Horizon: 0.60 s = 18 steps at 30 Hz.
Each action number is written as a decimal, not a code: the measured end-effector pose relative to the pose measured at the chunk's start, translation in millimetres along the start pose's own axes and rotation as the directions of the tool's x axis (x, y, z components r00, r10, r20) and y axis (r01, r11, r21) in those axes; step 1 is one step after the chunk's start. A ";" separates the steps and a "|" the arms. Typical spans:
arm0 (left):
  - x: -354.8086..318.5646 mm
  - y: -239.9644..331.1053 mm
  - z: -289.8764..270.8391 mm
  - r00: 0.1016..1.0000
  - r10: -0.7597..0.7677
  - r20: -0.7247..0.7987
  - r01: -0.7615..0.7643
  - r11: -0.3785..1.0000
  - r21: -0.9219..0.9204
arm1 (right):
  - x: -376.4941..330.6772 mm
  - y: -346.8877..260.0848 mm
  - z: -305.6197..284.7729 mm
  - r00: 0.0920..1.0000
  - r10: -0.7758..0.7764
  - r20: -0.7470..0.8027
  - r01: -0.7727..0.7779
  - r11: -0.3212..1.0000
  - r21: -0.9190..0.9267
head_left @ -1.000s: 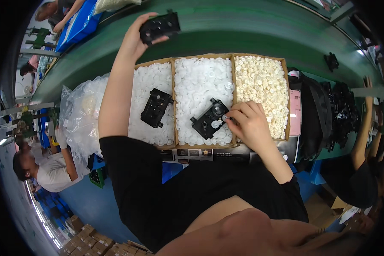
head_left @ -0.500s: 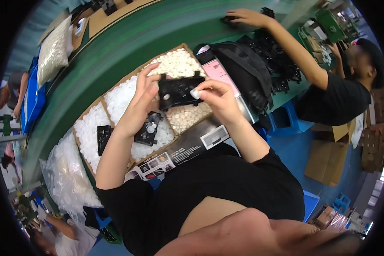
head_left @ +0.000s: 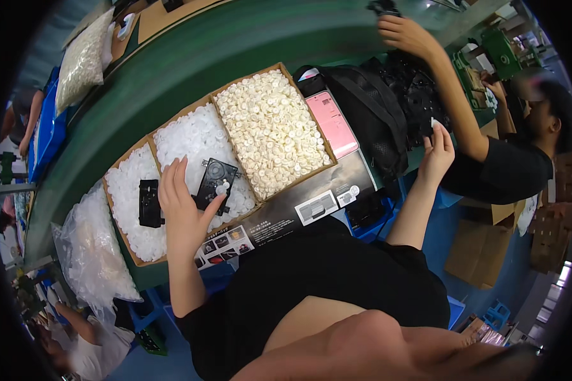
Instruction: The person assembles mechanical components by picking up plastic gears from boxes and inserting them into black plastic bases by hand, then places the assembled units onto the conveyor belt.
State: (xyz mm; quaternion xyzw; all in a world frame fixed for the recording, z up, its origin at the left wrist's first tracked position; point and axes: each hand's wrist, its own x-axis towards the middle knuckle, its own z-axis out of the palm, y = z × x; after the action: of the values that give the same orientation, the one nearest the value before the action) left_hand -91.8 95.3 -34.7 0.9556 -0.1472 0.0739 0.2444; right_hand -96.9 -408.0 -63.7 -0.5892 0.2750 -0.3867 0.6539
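Observation:
My left hand (head_left: 183, 206) is open over the compartmented cardboard tray, fingers stretched and thumb apart. Its thumb is at the lower edge of a black plastic housing (head_left: 217, 176) with a round recess, close to a small white round piece. I cannot tell whether the thumb presses on it. A second black housing (head_left: 149, 203) lies left of that hand, on white plastic pieces (head_left: 133, 184). Out to the right, my right hand (head_left: 438, 155) pinches a small white plastic piece (head_left: 433, 122) between its fingertips, near a heap of black plastic parts (head_left: 419, 95).
The cardboard tray (head_left: 335, 164) also holds cream-coloured round pieces (head_left: 270, 127). Beside it lie a pink phone-shaped object (head_left: 332, 124) and a black bag (head_left: 368, 108). A clear plastic bag (head_left: 95, 254) sits at left. A co-worker's arm (head_left: 454, 89) reaches over the green belt at right.
The black housing I held between both hands is no longer in them. My left hand has dropped toward the tray; my right hand has swung right, with a white piece in its fingertips.

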 end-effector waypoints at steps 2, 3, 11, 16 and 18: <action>-11.6 -7.2 6.4 0.998 -0.004 -0.058 0.016 0.979 0.202 | 5.1 13.9 -1.7 1.000 0.012 -0.007 -0.013 0.993 -0.118; -14.9 -9.9 9.7 0.998 -0.011 -0.059 0.022 0.979 0.201 | 7.7 21.0 -3.4 1.000 0.014 -0.001 -0.014 0.993 -0.121; -25.0 -12.7 25.2 0.994 -0.086 -0.070 0.088 0.996 0.032 | -19.2 11.9 34.6 0.816 -0.559 0.149 0.510 0.573 -0.642; -25.1 -9.6 27.6 0.993 -0.029 -0.111 0.041 0.994 0.101 | -98.2 -15.9 97.3 0.791 -0.428 0.437 0.575 0.763 -0.295; -25.6 -9.0 28.1 0.991 -0.038 -0.126 0.052 0.993 0.106 | -138.5 -12.7 120.1 0.655 -0.354 0.668 0.607 0.773 -0.185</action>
State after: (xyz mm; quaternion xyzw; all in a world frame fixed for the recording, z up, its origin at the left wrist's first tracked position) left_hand -111.2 95.4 -68.5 0.9641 -0.1058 0.1355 0.2022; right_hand -77.4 -226.1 -45.9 -0.8503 -0.0440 -0.2792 0.4440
